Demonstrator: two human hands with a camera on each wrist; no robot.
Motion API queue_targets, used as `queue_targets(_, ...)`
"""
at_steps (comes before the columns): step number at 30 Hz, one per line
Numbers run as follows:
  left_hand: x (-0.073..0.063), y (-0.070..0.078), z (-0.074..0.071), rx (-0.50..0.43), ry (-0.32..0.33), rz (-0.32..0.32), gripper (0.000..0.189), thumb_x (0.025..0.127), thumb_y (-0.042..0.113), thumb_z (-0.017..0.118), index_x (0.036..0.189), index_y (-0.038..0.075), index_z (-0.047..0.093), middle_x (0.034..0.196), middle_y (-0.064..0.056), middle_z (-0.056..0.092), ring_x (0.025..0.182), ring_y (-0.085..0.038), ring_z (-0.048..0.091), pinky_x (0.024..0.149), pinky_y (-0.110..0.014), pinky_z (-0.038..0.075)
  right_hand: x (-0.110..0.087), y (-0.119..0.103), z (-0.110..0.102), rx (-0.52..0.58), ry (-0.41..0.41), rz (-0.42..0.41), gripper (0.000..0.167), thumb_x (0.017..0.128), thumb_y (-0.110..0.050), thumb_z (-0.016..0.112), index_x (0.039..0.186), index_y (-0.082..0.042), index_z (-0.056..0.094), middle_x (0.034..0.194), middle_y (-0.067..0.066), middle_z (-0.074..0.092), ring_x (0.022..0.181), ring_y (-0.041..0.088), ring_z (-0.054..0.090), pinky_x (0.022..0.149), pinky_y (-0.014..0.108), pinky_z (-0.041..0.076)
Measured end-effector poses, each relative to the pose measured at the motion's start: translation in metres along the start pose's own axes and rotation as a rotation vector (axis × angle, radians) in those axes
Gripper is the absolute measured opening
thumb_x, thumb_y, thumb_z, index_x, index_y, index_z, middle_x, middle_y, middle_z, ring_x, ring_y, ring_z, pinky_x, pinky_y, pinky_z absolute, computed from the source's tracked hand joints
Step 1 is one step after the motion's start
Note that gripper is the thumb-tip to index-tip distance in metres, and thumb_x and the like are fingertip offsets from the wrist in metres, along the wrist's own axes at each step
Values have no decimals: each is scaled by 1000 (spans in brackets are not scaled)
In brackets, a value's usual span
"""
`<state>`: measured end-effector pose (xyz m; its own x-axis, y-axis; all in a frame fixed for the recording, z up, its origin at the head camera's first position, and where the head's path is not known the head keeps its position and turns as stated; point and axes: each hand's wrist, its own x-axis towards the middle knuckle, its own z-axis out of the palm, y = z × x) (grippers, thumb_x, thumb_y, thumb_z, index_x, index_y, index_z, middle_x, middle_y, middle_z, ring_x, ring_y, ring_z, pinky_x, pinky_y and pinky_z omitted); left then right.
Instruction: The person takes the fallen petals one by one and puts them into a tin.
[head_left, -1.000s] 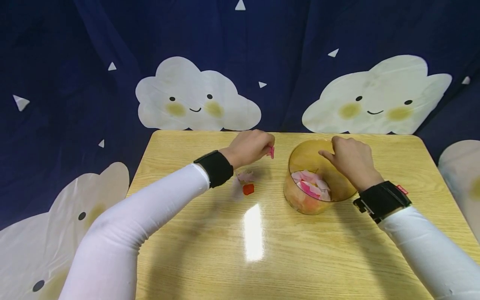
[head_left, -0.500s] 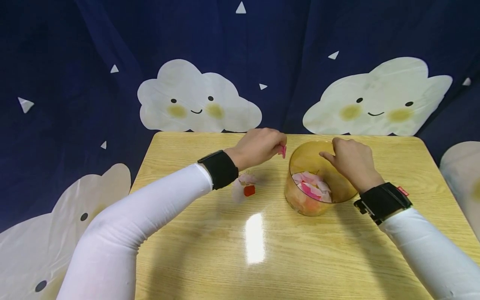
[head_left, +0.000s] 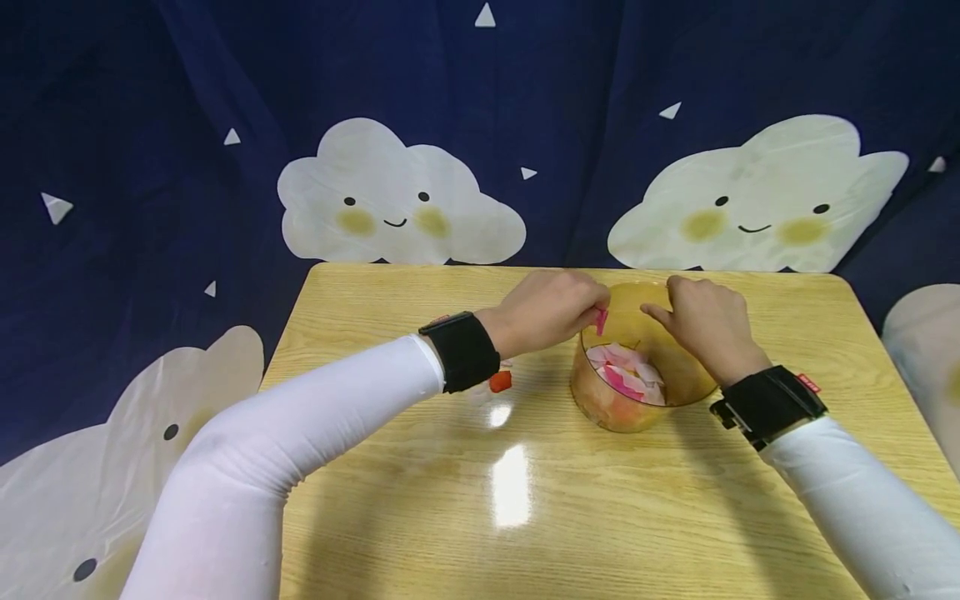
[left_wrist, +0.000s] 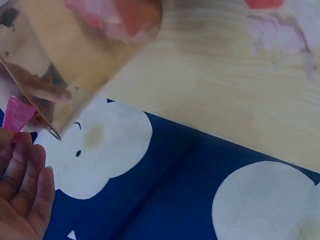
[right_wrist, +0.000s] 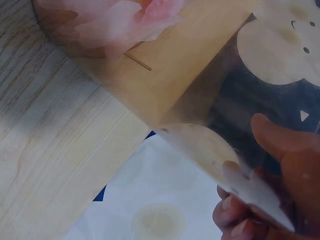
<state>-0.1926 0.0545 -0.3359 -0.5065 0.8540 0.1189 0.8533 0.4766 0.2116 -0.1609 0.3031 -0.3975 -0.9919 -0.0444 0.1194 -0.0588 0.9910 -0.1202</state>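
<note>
In the head view, my left hand (head_left: 553, 310) is at the left rim of a clear amber glass bowl (head_left: 611, 417) and pinches a bright pink petal (head_left: 602, 322). The left wrist view has this pink petal (left_wrist: 18, 113) between thumb and fingertips, beside the bowl's rim. My right hand (head_left: 708, 327) holds the bowl's far right rim; in the right wrist view its thumb (right_wrist: 280, 137) lies on the inner side and the curled fingers (right_wrist: 232, 220) outside. Pale and pink petals (head_left: 626, 373) lie inside the bowl, along with a thin brown stalk (right_wrist: 139, 62).
A red petal (head_left: 500, 382) lies on the wooden table (head_left: 615, 517), left of the bowl. Pale petals (left_wrist: 280, 37) lie near it, partly hidden under my left wrist in the head view. A dark blue curtain with clouds (head_left: 405, 196) hangs behind the table's far edge.
My left hand has moved right with the pink petal, from over the table to the bowl's left rim. The right hand and the bowl have stayed in place.
</note>
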Motion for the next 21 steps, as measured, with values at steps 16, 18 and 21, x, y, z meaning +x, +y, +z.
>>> queue_targets(16,16,27,17,43,-175,29,19,102,17,54,96,21,70,89,10,66,82,-7,58,75,-24,48,-1,0,0,5,18,-1,48,92,-40,72,68,-7,48,55,5,40,46,27,46,40,37,31)
queue_targets(18,18,30,19,31,-205,35,19,102,15,54,95,21,71,88,11,65,82,-7,56,73,-24,46,-1,0,0,8,18,-2,48,92,-40,72,68,-7,48,55,5,40,46,27,46,40,37,30)
queue_targets(21,20,34,21,15,-241,47,20,100,12,55,93,22,71,85,11,63,80,-7,55,71,-23,44,-1,0,0,9,22,-3,48,91,-40,73,67,-7,48,55,5,40,46,27,46,40,36,30)
